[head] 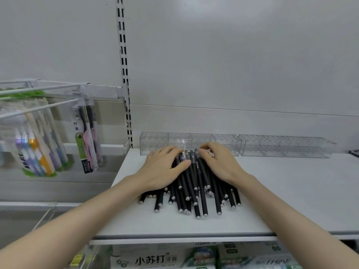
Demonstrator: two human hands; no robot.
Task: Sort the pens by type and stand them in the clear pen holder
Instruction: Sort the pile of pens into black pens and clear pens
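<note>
Black slim pens with silver end caps (202, 197) lie in a loose heap on the white shelf (291, 191), centre of frame. Left hand (161, 166) rests flat on the heap's left side, fingers spread and nearly straight, thumb across the barrels. Right hand (217, 162) covers the right side, fingers curled over the far pen ends; cannot tell whether it pinches one. Clear acrylic pen holder with rows of holes (155, 142) stands just behind the hands, no pens in it.

Step in hand, as judged: gathering the heap.
- Rake barrels parallel first; crossed pens snag.
- Types look alike from here, so check the barrel print.
- Lift a few at a time, same end up.
- Lower each straight into a hole; light acrylic may slide, so steady it.
- Watch near-edge pens; they could roll off.
</note>
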